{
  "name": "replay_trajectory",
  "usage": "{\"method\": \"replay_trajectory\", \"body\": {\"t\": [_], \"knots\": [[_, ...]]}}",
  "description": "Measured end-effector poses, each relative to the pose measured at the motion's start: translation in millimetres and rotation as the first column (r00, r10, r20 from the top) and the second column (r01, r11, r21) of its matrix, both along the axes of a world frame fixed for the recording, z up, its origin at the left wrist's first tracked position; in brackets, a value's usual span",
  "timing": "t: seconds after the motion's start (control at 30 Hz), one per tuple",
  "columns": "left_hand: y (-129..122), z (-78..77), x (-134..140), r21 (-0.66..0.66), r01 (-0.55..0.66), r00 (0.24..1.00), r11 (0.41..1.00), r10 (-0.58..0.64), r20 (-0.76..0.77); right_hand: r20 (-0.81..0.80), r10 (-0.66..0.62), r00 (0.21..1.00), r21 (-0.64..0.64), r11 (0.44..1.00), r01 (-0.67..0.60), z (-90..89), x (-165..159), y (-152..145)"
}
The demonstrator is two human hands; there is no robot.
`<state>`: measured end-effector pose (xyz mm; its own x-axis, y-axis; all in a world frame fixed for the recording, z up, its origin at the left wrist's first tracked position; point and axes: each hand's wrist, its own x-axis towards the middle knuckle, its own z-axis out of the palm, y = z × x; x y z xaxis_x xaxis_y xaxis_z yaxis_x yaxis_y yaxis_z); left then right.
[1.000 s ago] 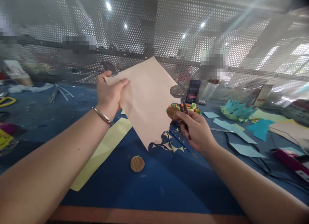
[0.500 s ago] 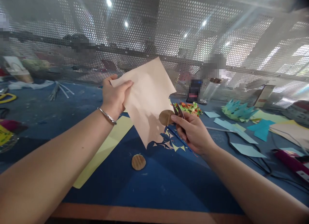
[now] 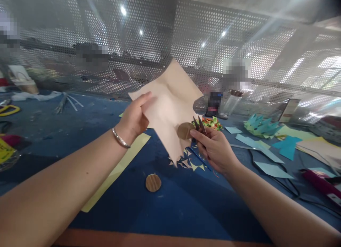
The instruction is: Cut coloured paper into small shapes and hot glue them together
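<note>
My left hand [image 3: 135, 117] grips the left side of a pale pink sheet of paper [image 3: 170, 105], thumb on its face. Curved bites are cut out of the sheet's right and lower edges. In my right hand [image 3: 214, 147] is a pair of scissors [image 3: 199, 125], blades pointing up and slightly parted. The same hand pinches a brown cardboard disc [image 3: 185, 131] in front of the sheet. A second cardboard disc [image 3: 153, 182] lies flat on the blue table below. Small paper scraps [image 3: 193, 164] lie under the sheet, beside a blue pencil-like stick [image 3: 199, 157].
A yellow-green paper strip [image 3: 117, 174] lies under my left forearm. Colourful clippings [image 3: 213, 122] are heaped behind my right hand. To the right are a blue-green paper crown [image 3: 261, 126], light blue pieces [image 3: 273, 169], a black cable and a magenta device [image 3: 319, 183]. A perforated metal screen [image 3: 160, 44] stands behind.
My left hand has moved right and the sheet with it, now more bent. The right hand has barely moved, still holding the scissors and disc.
</note>
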<state>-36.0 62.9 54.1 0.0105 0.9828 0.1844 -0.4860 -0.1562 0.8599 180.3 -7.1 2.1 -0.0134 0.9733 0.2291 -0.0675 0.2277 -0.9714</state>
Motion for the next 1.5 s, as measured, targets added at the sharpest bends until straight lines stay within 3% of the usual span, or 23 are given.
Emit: {"method": "replay_trajectory", "body": {"t": [0.07, 0.13, 0.17, 0.3, 0.4, 0.5, 0.6, 0.73, 0.93, 1.17, 1.5], "knots": [[-11, -4.0, 6, 0.032, 0.194, 0.981, 0.980, -0.194, -0.007, -0.003, -0.032, 0.999, 0.030, 0.999, 0.032, 2.1, 3, 2], [-22, -10.0, 11, -0.077, 0.407, 0.904, 0.910, -0.414, -0.108, 0.035, -0.057, 0.998, 0.064, 0.996, 0.055, 3.1, 8, 5], [-27, -13.6, 12, -0.174, 0.435, 0.875, 0.884, -0.460, -0.150, 0.074, -0.073, 0.995, 0.085, 0.994, 0.067, 2.9, 10, 6], [-38, -26.3, 16, -0.287, 0.354, 0.883, 0.890, -0.419, -0.211, 0.321, -0.233, 0.918, 0.246, 0.956, 0.157, -0.3, 18, 10], [-40, -30.5, 17, -0.306, 0.385, 0.864, 0.871, -0.456, -0.212, 0.468, -0.446, 0.763, 0.515, 0.839, 0.174, -1.9, 20, 8], [-40, -30.9, 18, -0.336, 0.384, 0.865, 0.860, -0.463, -0.195, 0.540, -0.582, 0.608, 0.723, 0.690, 0.017, -3.0, 17, 3], [-40, -31.3, 19, -0.343, 0.385, 0.867, 0.857, -0.464, -0.183, 0.629, -0.578, 0.519, 0.730, 0.669, -0.140, -5.4, 11, -1], [-40, -36.3, 18, -0.264, 0.437, 0.834, 0.860, -0.498, -0.238, 0.672, -0.487, 0.558, 0.683, 0.698, -0.215, -8.9, 3, -2], [-42, -42.4, 15, -0.175, 0.464, 0.818, 0.869, -0.495, -0.291, 0.637, -0.462, 0.618, 0.680, 0.715, -0.166, -9.0, -1, -2], [-43, -32.2, 16, -0.268, 0.376, 0.868, 0.887, -0.438, -0.232, 0.605, -0.482, 0.634, 0.716, 0.678, -0.168, -9.3, -4, -6], [-44, -32.0, 16, -0.281, 0.404, 0.867, 0.871, -0.462, -0.185, 0.646, -0.423, 0.636, 0.668, 0.717, -0.201, -9.4, -4, -8]]}}
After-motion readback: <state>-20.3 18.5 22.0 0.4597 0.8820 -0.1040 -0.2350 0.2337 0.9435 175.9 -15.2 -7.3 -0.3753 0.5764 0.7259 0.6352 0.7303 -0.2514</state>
